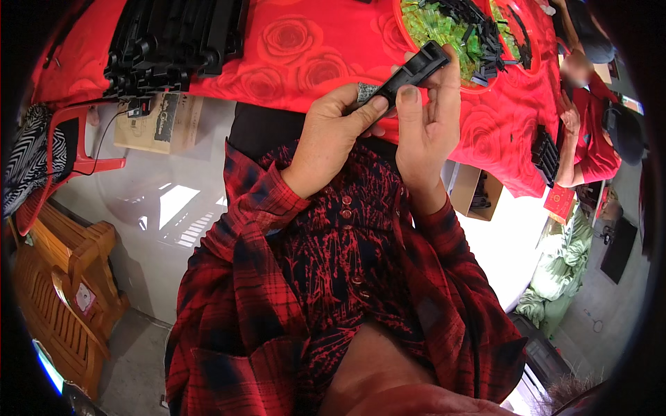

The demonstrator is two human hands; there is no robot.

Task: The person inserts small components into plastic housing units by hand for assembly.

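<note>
My left hand (331, 134) and my right hand (431, 125) hold a long black plastic part (411, 78) between them, just off the table's near edge. The part is tilted, its far end up to the right, and shows a rectangular recess there. My left fingers and thumb pinch its lower end. My right thumb lies along its side, with fingers behind its upper end. A small grey, speckled patch (365, 91) shows beside my left fingers; I cannot tell what it is. Its lower end is partly hidden by my left hand.
A red rose-patterned cloth (291, 69) covers the table. Stacked black parts (177, 38) lie at left; a red-rimmed tray (479, 89) holds green and black pieces. Another person (590, 139) sits at right near more black parts (546, 154). Below stand cardboard boxes (149, 132), a red chair (87, 165) and wooden furniture (62, 291).
</note>
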